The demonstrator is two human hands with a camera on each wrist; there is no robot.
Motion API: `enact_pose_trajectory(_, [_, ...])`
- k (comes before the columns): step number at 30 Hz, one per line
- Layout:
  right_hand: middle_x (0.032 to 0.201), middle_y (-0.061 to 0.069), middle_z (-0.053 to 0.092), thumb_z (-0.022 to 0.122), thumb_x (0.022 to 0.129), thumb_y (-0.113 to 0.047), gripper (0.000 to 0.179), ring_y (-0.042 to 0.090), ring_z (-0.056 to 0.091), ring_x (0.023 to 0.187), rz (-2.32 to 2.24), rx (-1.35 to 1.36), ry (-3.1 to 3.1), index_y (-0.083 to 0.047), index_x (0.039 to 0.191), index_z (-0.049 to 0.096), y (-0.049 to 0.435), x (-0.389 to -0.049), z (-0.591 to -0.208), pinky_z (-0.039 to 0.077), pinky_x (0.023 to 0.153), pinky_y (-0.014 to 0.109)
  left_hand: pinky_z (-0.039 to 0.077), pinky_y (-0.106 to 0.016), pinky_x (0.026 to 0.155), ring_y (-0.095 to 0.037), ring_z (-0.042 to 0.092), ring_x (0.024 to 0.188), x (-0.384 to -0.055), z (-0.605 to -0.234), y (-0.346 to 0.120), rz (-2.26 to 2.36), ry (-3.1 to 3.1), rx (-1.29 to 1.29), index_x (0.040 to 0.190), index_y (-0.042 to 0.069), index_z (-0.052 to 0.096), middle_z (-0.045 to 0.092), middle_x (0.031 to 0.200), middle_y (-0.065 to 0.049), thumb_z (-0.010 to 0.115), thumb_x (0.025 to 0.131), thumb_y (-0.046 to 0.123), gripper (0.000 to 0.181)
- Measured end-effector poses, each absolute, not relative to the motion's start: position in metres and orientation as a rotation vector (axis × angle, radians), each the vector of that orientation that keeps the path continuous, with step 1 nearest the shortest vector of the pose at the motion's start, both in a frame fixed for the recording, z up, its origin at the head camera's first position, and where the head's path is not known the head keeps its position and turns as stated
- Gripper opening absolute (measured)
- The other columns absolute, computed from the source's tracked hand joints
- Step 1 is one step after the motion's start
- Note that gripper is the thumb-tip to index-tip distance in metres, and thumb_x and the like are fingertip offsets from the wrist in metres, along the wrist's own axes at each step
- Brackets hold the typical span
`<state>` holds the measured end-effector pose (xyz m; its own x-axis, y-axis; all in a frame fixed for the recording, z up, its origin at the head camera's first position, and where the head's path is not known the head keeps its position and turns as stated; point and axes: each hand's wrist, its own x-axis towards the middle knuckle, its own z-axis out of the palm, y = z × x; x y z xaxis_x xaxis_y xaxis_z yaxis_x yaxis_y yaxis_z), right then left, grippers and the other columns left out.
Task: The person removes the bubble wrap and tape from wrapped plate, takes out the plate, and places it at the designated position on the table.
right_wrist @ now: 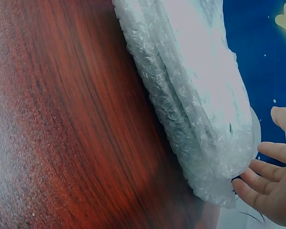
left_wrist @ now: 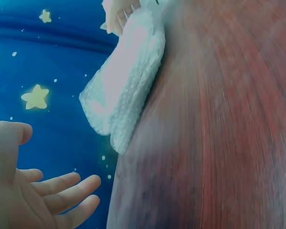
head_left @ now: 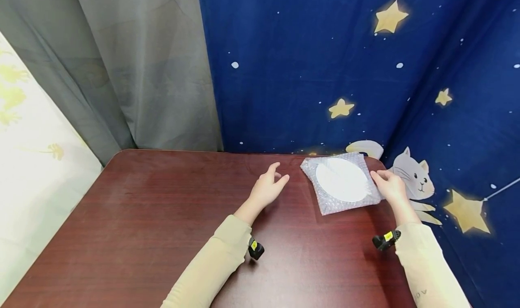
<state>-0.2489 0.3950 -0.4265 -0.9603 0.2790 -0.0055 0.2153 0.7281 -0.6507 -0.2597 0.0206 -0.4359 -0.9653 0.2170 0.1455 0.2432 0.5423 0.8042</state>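
A bubble-wrap package (head_left: pixel 322 195) lies at the far right of the table, a flat white disc showing through it, plate-like. Its folded, bubbly side (right_wrist: pixel 167 109) appears close up in the right wrist view. My right hand (head_left: pixel 391 188) is at the package's right edge, fingertips touching or very near the wrap. The right wrist view shows its fingers (right_wrist: pixel 262 176) loosely extended, thumb apart. My left hand (head_left: pixel 268 186) hovers left of the package, holding nothing. In the left wrist view its fingers (left_wrist: pixel 71 191) are spread and the palm faces the package.
The dark red wooden table (head_left: pixel 162 226) reaches back to a grey curtain (head_left: pixel 158 73) and a blue star-patterned curtain (head_left: pixel 292 73). The table's right edge runs close beside the package and my right hand. A pale patterned cloth (head_left: pixel 36 163) hangs at the left.
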Motion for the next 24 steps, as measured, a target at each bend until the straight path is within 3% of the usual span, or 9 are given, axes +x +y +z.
enact_pose_trajectory(8, [0.137, 0.035, 0.038, 0.038, 0.100, -0.047, 0.070, 0.050, 0.033, 0.127, 1.027, -0.421, -2.874, 0.012, 0.137, 0.040, 0.395, -0.250, -0.425, 0.031, 0.102, 0.059, 0.047, -0.042, 0.090, -0.023, 0.063, 0.100, -0.261, -0.436, 0.034, -1.579, -2.686, -0.389, 0.142, 0.009, 0.041, 0.067, 0.109, -0.009, 0.054, 0.095, 0.038, 0.056])
enact_pose_trajectory(14, [0.136, 0.038, 0.037, 0.040, 0.100, -0.044, 0.068, 0.051, 0.033, 0.126, 0.989, -0.390, -2.914, 0.015, 0.134, 0.041, 0.396, -0.251, -0.420, 0.031, 0.102, 0.059, 0.052, -0.034, 0.071, -0.023, 0.067, 0.082, -0.260, -0.436, 0.044, -1.783, -2.649, -0.361, 0.143, 0.007, 0.040, 0.066, 0.104, -0.010, 0.054, 0.097, 0.036, 0.056])
enact_pose_trajectory(18, [0.134, 0.039, 0.038, 0.039, 0.099, -0.046, 0.071, 0.052, 0.034, 0.125, 0.977, -0.382, -2.953, 0.016, 0.133, 0.041, 0.399, -0.252, -0.419, 0.032, 0.101, 0.059, 0.050, -0.029, 0.062, -0.025, 0.068, 0.080, -0.260, -0.437, 0.050, -1.889, -2.632, -0.322, 0.143, 0.006, 0.039, 0.065, 0.108, -0.012, 0.054, 0.097, 0.034, 0.056])
enact_pose_trajectory(24, [0.135, 0.040, 0.036, 0.039, 0.099, -0.049, 0.075, 0.051, 0.034, 0.125, 1.010, -0.395, -2.974, 0.017, 0.134, 0.039, 0.402, -0.252, -0.419, 0.033, 0.101, 0.058, 0.054, -0.032, 0.057, -0.024, 0.069, 0.077, -0.262, -0.442, 0.060, -2.043, -2.584, -0.247, 0.143, 0.006, 0.038, 0.063, 0.115, -0.016, 0.053, 0.098, 0.033, 0.055])
